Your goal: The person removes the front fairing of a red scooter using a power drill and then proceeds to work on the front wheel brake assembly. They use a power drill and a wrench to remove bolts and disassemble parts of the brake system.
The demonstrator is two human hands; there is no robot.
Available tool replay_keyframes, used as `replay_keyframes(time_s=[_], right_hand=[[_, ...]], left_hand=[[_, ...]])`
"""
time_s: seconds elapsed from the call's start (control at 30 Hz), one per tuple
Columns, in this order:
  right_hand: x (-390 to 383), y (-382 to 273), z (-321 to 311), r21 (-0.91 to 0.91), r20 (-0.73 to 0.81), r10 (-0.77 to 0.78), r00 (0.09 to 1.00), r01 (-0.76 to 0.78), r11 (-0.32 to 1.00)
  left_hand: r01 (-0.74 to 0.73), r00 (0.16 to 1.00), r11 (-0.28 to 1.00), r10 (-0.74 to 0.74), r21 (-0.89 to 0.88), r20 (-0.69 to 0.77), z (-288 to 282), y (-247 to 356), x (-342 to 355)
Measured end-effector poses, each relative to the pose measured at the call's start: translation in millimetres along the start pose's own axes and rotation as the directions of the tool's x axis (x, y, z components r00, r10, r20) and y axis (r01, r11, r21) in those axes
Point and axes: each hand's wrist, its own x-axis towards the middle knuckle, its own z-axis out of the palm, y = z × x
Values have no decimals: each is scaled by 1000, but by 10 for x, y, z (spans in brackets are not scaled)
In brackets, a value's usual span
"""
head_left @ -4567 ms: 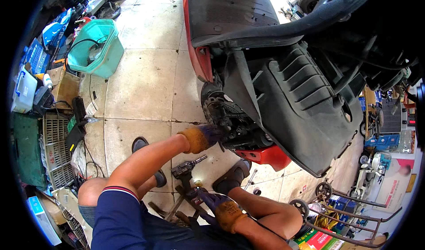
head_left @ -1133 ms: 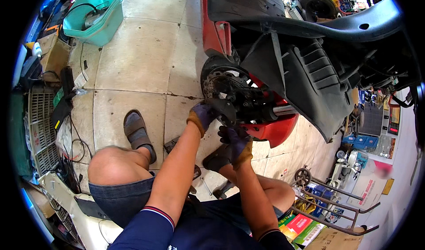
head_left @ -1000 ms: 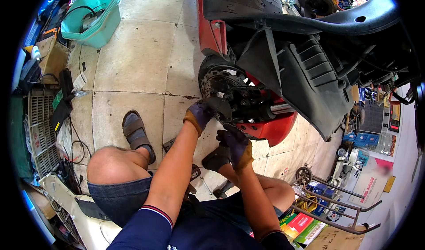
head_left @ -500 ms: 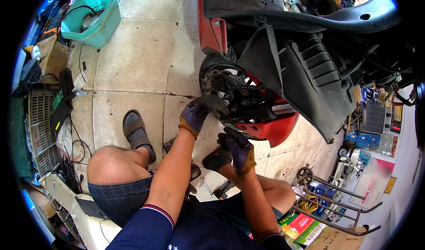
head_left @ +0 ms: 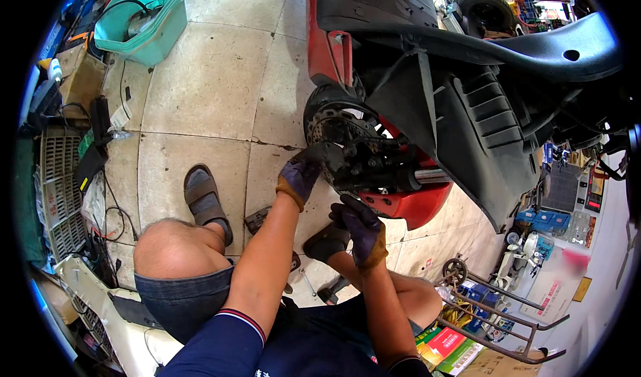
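My left hand (head_left: pixel 302 177), in a purple and tan work glove with darkened fingers, reaches to the brake area beside the front wheel (head_left: pixel 325 103) of a red and black scooter. Its fingers are closed, their tips blending into dark parts near the brake disc (head_left: pixel 327 125); what they grip cannot be made out. Just below the red fender (head_left: pixel 407 202) is my gloved right hand (head_left: pixel 364 233), its fingers bunched together and pointing left. Whatever it may hold is hidden. A shock absorber (head_left: pixel 431 176) with a shiny rod lies beyond the hands.
A black plastic panel (head_left: pixel 477 137) overhangs the wheel. On the tiled floor between my legs lie a slim metal tool (head_left: pixel 310 283) and a dark tool (head_left: pixel 330 293). A green basin (head_left: pixel 143 33) stands far left, and a hand truck (head_left: pixel 514 320) lies right.
My view has shifted slightly, so the scooter sits a little farther right and lower. Both hands keep nearly the same pose, the left fingers still at the brake area.
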Motion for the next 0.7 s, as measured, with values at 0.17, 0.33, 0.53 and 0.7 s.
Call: replay_keyframes(time_s=[0.17,0.33,0.53,0.7], right_hand=[[27,-3,-28,-15,-21,-4,1000,4,1000],[45,-49,-70,-10,13,5,1000,-5,1000],[-120,-307,-87,-117,106,72,992,-60,991],[-196,-412,-91,25,252,143,957,-155,988]], left_hand=[[9,1000,999,-8,36,-28,143,-93,-51],[32,999,998,-33,56,14,63,-166,48],[-57,994,969,34,240,100,-100,-250,133],[-7,955,998,-13,66,296,-7,-410,216]])
